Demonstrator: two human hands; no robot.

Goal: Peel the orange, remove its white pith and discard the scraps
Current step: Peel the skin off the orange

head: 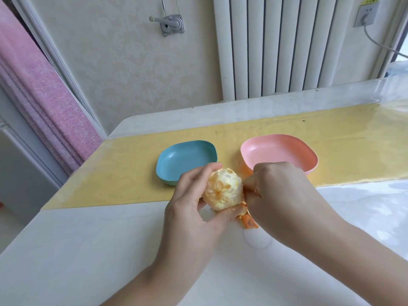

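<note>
- My left hand (pixel 189 202) cradles the orange (pixel 223 191) from its left side, forefinger curled over the far top and thumb hooked under the near bottom. It is a firm wraparound grip.
- My right hand (pixel 280 191) is pressed against the fruit's right side with fingers curled. I judge it to be pinching the peel (pixel 248 220) there, though the back of the hand hides the fingertips.
- The orange sits between the two hands and touches both, held up above the table (pixel 110 250).
- The face turned toward me is bare of rind and coated in white pith, with the core end pointing up at me.
- The relation that matters is that the remaining rind clings to the right and lower right of the fruit, on my right hand's side. A loose orange strip trails from there back toward me.
- The fruit is round, so it has no long axis to line up. The direction of pull is what counts, and I judge that to be away from the left hand, rightward and down.
- The pink dish (pixel 278 151) lies just beyond my right hand, and the blue dish (pixel 187 155) just beyond my left. Both hold nothing.
- The right hand is nearer the pink dish, so scraps would probably go there.
</note>
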